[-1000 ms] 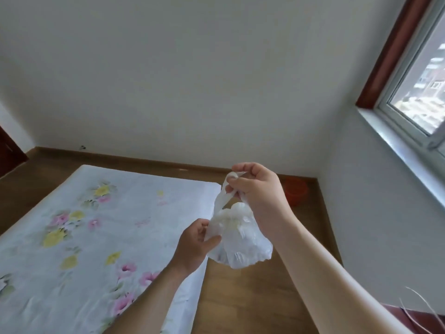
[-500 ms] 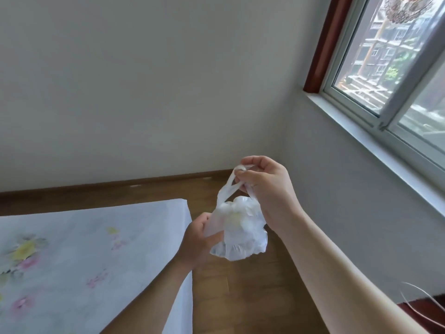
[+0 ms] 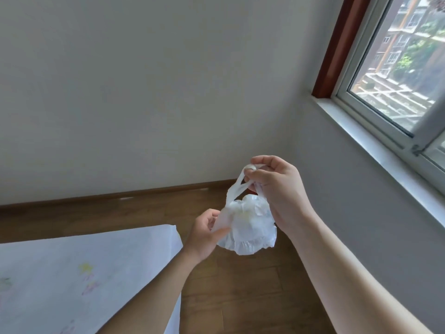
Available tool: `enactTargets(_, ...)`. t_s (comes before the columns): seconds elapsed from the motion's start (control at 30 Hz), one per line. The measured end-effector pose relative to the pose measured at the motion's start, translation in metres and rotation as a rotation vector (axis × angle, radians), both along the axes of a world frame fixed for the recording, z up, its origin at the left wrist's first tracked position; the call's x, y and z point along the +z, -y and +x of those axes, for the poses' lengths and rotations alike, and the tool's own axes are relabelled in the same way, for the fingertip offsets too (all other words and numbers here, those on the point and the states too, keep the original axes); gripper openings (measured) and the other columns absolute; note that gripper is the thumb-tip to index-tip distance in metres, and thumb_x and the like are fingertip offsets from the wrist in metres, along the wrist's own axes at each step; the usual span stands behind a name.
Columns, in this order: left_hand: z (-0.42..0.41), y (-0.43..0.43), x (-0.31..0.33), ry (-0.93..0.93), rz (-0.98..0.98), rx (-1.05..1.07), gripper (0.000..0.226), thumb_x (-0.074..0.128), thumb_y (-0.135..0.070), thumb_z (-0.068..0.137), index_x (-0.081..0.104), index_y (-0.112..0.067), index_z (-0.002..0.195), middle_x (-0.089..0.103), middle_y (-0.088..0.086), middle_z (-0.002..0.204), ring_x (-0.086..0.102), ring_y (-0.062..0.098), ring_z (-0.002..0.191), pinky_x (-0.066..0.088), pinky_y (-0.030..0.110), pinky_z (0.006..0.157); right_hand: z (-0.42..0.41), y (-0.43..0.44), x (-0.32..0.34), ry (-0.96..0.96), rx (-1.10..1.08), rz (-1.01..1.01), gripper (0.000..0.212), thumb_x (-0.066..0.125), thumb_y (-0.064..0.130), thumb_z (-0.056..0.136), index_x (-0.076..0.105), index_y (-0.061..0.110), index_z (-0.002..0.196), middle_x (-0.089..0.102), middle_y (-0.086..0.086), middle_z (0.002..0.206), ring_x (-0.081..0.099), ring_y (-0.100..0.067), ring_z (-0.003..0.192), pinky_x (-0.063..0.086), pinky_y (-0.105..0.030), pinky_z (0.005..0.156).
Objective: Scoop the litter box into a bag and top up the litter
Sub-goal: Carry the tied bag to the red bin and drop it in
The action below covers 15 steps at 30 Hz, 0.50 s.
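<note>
A small white translucent plastic bag [image 3: 249,225] hangs in the air in front of me, bulging with something pale inside. My right hand [image 3: 277,189] pinches the bag's twisted handles at the top, fingers curled round them. My left hand [image 3: 204,232] grips the bag's left side lower down, thumb and fingers pressed into the plastic. No litter box and no scoop are in view.
A white cloth with faint flower prints [image 3: 72,273] covers a low surface at the lower left. Wooden floor [image 3: 240,297] runs below the bag to a brown skirting board [image 3: 120,195]. A window [image 3: 397,80] with a grey sill stands at the right.
The view has swung right and up: the flowered cloth has slid to the lower left and the window fills more of the right. Both hands have kept their hold on the bag.
</note>
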<state>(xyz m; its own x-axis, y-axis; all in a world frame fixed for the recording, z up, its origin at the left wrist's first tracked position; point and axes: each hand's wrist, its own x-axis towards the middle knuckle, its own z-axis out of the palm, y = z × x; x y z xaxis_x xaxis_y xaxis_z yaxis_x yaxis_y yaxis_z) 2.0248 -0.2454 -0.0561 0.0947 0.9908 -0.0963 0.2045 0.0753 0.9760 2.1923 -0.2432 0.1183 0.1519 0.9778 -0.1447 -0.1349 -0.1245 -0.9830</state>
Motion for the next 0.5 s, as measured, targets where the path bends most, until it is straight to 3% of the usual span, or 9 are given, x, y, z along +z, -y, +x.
enactTargets(0.37,0.015,-0.183,-0.013,0.037,-0.037,-0.113,0.047,0.079,-0.054,0.072,0.065,-0.020,0.101,0.073,0.000,0.094,0.071,0.020,0.089,0.062,0.043,0.077,0.019,-0.171,-0.011,0.020,-0.129,-0.030,0.022,0.071,-0.001,0.083,0.071,0.012,0.101,0.069,-0.008,0.087,0.071,-0.023,0.080,0.062,-0.036,0.082)
enactTargets(0.5,0.024,-0.258,-0.021,0.041,-0.064,-0.184,0.051,0.078,-0.060,0.069,0.064,-0.022,0.100,0.072,0.002,0.094,0.071,0.022,0.089,0.062,0.043,0.076,0.024,-0.231,-0.022,0.052,-0.216,-0.047,0.022,0.073,-0.001,0.083,0.071,0.012,0.102,0.071,-0.012,0.091,0.072,-0.028,0.090,0.062,-0.036,0.080)
